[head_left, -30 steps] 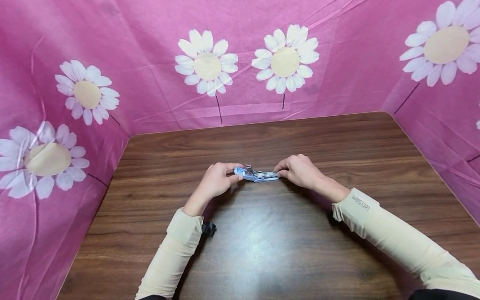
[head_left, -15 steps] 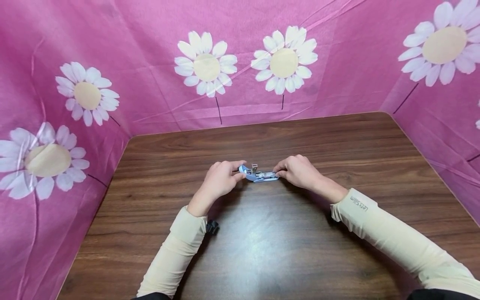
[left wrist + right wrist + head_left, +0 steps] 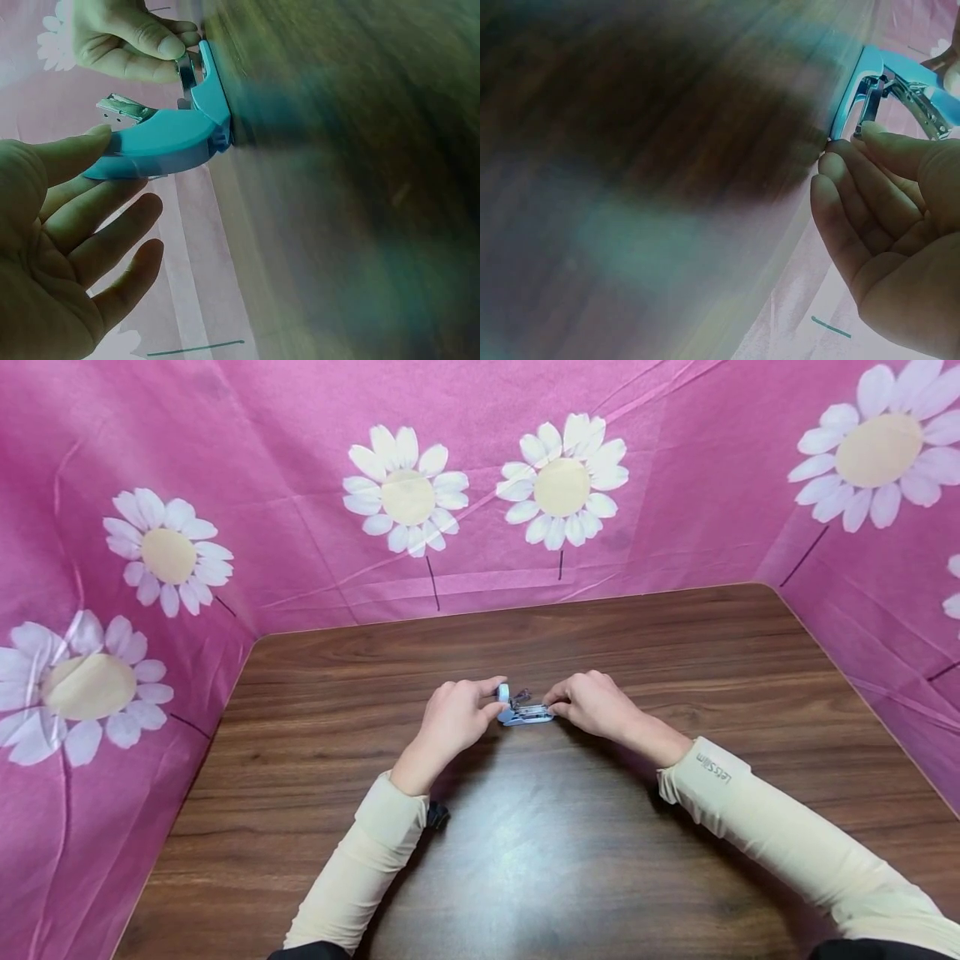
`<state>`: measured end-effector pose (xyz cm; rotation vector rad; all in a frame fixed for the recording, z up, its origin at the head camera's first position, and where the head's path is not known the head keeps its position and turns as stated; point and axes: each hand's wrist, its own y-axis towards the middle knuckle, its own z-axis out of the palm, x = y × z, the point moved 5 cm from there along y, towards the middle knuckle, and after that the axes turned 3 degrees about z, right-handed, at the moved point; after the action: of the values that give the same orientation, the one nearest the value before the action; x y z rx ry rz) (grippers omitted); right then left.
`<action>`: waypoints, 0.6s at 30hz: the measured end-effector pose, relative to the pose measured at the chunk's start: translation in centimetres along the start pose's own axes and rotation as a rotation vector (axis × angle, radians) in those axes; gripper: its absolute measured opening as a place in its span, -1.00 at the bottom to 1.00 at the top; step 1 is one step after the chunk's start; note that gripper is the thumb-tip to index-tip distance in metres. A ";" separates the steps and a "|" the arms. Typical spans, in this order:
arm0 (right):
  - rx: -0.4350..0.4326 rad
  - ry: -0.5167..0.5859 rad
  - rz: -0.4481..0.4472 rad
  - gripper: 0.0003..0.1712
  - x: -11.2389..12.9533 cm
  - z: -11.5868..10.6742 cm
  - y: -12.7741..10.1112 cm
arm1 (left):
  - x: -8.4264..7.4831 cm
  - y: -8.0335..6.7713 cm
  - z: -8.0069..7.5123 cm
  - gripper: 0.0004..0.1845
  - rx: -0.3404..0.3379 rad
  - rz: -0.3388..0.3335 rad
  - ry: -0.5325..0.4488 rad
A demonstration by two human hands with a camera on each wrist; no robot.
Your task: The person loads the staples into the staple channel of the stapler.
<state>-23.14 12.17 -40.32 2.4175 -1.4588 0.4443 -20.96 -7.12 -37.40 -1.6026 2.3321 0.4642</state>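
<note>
My sleeves (image 3: 787, 835) come in from the near edge of the table (image 3: 540, 868), and there is bare wood between them and on either side of my forearms, so I judge there is room to draw back or swing outward. Ahead, at the middle of the table, sits the small blue stapler (image 3: 523, 710), swung open, its cover turned up away from the metal track. My left hand (image 3: 453, 718) grasps that raised cover: the thumb lies on top of the blue shell (image 3: 161, 142) and the fingers curl under it (the two lowest look loose in the wrist view). My right hand (image 3: 592, 702) pinches the base end, pinning it to the wood. So the opening looks done or nearly so; I cannot tell whether staples sit in the track. Beyond lies more bare table up to the far edge, where the pink flowered cloth (image 3: 480, 485) rises like a wall.
</note>
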 end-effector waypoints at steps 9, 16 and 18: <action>0.027 0.004 0.001 -0.84 0.0 0.2 0.1 | -0.8 0.4 0.7 -0.56 0.017 0.004 -0.015; 0.023 0.007 0.008 -0.84 -0.1 0.0 0.0 | -1.2 1.1 1.4 -0.55 0.041 0.023 0.018; 0.020 0.011 0.005 -0.84 -0.1 0.0 0.0 | -1.4 1.3 1.7 -0.56 0.056 0.026 0.017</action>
<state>-23.14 12.23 -40.32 2.4233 -1.4634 0.4741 -21.62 -4.84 -38.28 -1.5589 2.3591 0.3884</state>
